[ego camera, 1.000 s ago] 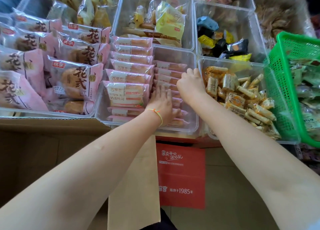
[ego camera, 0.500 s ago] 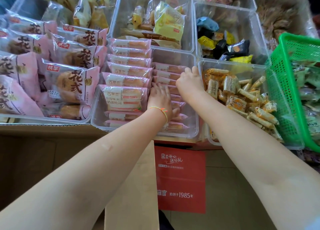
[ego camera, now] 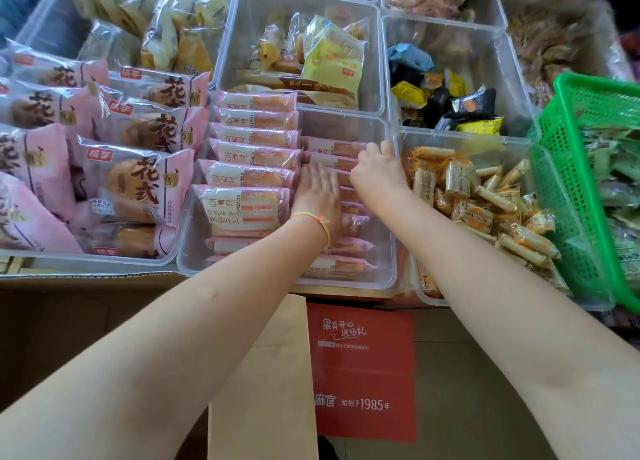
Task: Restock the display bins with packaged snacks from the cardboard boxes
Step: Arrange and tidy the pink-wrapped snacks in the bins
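1. Nearest the person, a brown cardboard box flap [ego camera: 263, 373] hangs below the counter edge, beside a red sign [ego camera: 362, 373].
2. The clear bin [ego camera: 389, 272] holds two rows of pink snack packs [ego camera: 249, 154]; the right row sits lower than the left.
3. The left hand [ego camera: 318, 200] lies flat, fingers straight, pressing the right row – grasping nothing.
4. The right hand [ego camera: 375, 174] is curled at the row's far end; whether it pinches a pack I cannot tell.
5. Risk: uneven pressure could tip the leaning packs flat, or crush the soft cakes – and nudge the taller left row over.
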